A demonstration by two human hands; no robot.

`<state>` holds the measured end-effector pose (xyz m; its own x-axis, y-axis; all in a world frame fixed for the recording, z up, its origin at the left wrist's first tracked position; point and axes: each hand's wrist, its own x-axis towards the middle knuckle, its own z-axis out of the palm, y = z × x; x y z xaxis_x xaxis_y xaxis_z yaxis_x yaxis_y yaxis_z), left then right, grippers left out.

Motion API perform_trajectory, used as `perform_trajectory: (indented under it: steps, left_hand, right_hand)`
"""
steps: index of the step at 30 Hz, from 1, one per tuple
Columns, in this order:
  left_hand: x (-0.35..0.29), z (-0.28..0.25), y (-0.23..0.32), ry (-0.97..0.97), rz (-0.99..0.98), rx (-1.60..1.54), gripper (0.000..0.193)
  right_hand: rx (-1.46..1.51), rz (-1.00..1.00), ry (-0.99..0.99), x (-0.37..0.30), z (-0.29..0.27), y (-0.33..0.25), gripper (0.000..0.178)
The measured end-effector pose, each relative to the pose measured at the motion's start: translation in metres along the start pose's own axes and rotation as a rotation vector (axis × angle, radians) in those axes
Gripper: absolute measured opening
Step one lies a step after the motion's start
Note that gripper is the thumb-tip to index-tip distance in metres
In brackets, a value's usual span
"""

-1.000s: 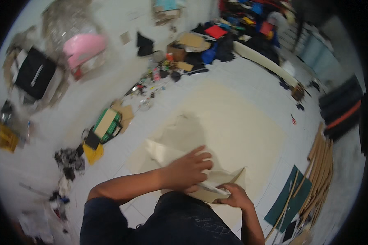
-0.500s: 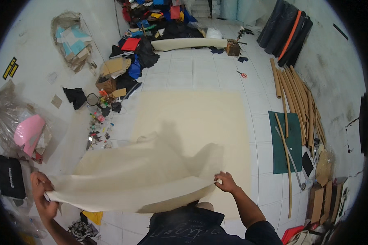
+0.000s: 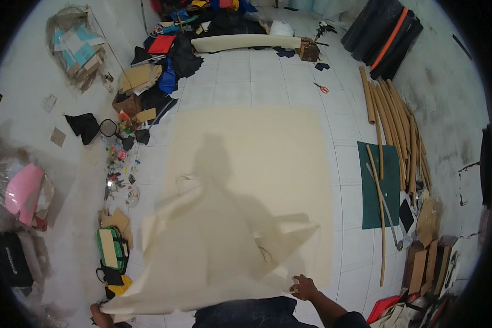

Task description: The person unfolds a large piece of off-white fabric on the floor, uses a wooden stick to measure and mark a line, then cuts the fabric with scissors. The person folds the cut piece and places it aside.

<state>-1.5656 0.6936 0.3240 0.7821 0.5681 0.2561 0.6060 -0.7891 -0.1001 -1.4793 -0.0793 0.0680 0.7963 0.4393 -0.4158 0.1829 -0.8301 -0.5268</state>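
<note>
Location: the cream sheet (image 3: 202,262) spans the space between the two hands, its near edge running just in front of the person's dark shirt (image 3: 246,315). Its far part drapes over a flat cream layer (image 3: 273,142) spread on the tiled floor (image 3: 268,79) (whether the two are joined by a fold cannot be told).

Grip, left: the left hand (image 3: 100,315), partly cut off by the lower rim of the view, closes on the sheet at its near left end.

Grip, right: the right hand (image 3: 304,287) pinches the near edge between thumb and fingers; the exact finger contact is small and partly hidden. A loose flap points away beyond this hand, with a crumpled fold beside it.

Handling: the material appears light for its area, thin and limp, with enough body to form broad folds. It is probably not fragile, but likely to crease and trap air. Surface slip cannot be judged by eye.

Hold points: grasp the near edge toward both ends, hands wide apart, with even tension. A single mid-edge grip would probably let the sides sag and bunch.
</note>
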Motion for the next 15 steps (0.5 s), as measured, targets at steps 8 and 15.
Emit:
perform_trajectory:
  steps: [8,15]
  left_hand:
    - [0.167,0.078,0.069,-0.035,-0.024,-0.054,0.021]
    - [0.538,0.023,0.356,0.188,0.088,-0.225,0.043]
  right_hand:
    - [0.264,0.669,0.355,0.213,-0.085,0.048,0.033]
    - [-0.297,0.550,0.980,0.336,-0.535,0.069,0.028]
